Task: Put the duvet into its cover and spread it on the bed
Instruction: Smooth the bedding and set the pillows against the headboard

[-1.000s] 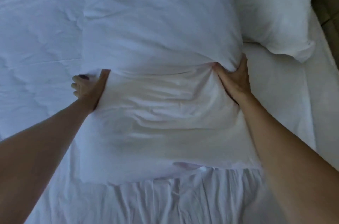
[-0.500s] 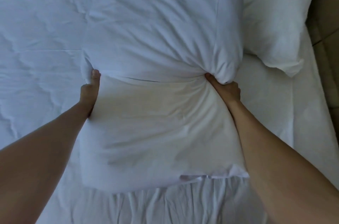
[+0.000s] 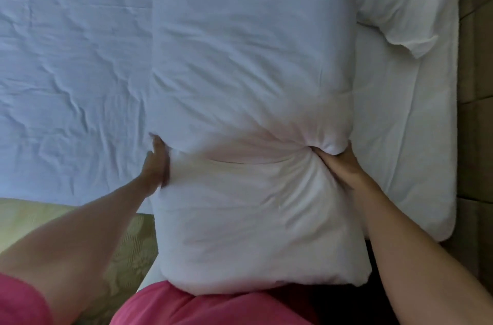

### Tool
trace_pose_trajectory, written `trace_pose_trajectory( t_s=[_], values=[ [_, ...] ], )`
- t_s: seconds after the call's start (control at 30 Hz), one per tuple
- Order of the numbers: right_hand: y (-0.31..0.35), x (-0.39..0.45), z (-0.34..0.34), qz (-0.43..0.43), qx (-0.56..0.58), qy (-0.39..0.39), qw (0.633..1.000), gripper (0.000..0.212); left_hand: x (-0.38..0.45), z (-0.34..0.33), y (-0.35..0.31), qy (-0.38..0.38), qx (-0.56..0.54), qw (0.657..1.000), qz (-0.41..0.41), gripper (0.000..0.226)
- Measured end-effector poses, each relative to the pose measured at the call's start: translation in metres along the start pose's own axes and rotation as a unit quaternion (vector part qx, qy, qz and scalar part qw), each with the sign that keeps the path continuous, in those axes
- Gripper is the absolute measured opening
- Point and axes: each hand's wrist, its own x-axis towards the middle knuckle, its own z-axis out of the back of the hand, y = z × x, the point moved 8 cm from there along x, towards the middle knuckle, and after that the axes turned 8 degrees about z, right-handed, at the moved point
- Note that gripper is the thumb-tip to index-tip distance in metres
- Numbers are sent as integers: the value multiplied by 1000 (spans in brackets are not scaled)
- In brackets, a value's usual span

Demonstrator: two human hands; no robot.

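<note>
**Both hands on the folded duvet at the bed's edge**

The white duvet (image 3: 253, 100), folded into a thick, long bundle, lies across the bed (image 3: 66, 58) and runs from the far side toward the person. Its near end hangs past the mattress edge and rests against the person's pink clothing (image 3: 213, 306). Whether it is already inside a cover cannot be told.

The left hand (image 3: 156, 162) lies flat against the bundle's left side, fingers straight and pointing away, pressing into the fabric. The right hand (image 3: 338, 164) is at the bundle's right side, thumb and fingers curled round a bunched knob of cloth, with creases fanning out from the grip across the middle of the bundle. A shallow fold line crosses the duvet between the two hands.

To the right, a pillow (image 3: 400, 4) sits at the top corner, just beside the duvet. The wrinkled sheet spreads wide on the left. A yellow-green patterned floor (image 3: 128, 244) shows below the bed's near edge, and brown flooring (image 3: 474, 111) runs along the right.
</note>
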Motion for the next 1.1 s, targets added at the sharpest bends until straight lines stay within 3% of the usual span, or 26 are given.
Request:
trace_pose_trajectory(
  t_s=[0.07, 0.1, 0.17, 0.23, 0.27, 0.33, 0.43, 0.53, 0.7, 0.8, 0.87, 0.93, 1.03, 1.1],
  values=[
    [30, 0, 11, 76, 35, -35, 996, 125, -8, 4, -33, 10, -78, 996, -43, 61],
    [51, -7, 15, 120, 33, -55, 991, 126, -12, 10, -53, -7, -82, 993, -88, 53],
    [97, -22, 19, 223, 22, -108, 968, 126, -37, 19, -101, -79, 26, 966, -245, 69],
    [142, -32, 13, 322, -5, -148, 935, 124, -76, 2, -147, -118, 189, 886, -408, 88],
    [164, -33, 8, 339, -27, -154, 928, 123, -91, -16, -162, -111, 261, 848, -448, 96],
    [187, -14, -4, 278, -89, -127, 948, 122, -104, -55, -177, -85, 379, 809, -441, 108],
    [182, 24, -12, 125, -149, -44, 980, 135, -89, -96, -185, -91, 446, 802, -386, 117],
    [160, 62, -17, 28, -170, 2, 985, 149, -64, -122, -185, -114, 495, 792, -337, 119],
    [133, 106, -35, -28, -169, 22, 985, 164, -43, -147, -194, -98, 539, 780, -303, 117],
    [109, 114, -40, -51, -132, 46, 989, 162, -46, -131, -192, -136, 492, 769, -384, 100],
    [94, 114, -35, -69, -110, 53, 990, 163, -53, -99, -181, -225, 393, 785, -423, 93],
    [77, 115, -29, -79, -88, 75, 990, 158, -43, -63, -162, -289, 286, 839, -362, 97],
    [60, 115, -22, -72, -26, 78, 994, 147, -17, -35, -129, -288, 183, 916, -212, 103],
    [58, 109, -20, -73, -13, 71, 995, 137, 3, -29, -108, -228, 141, 956, -116, 108]
  ],
)
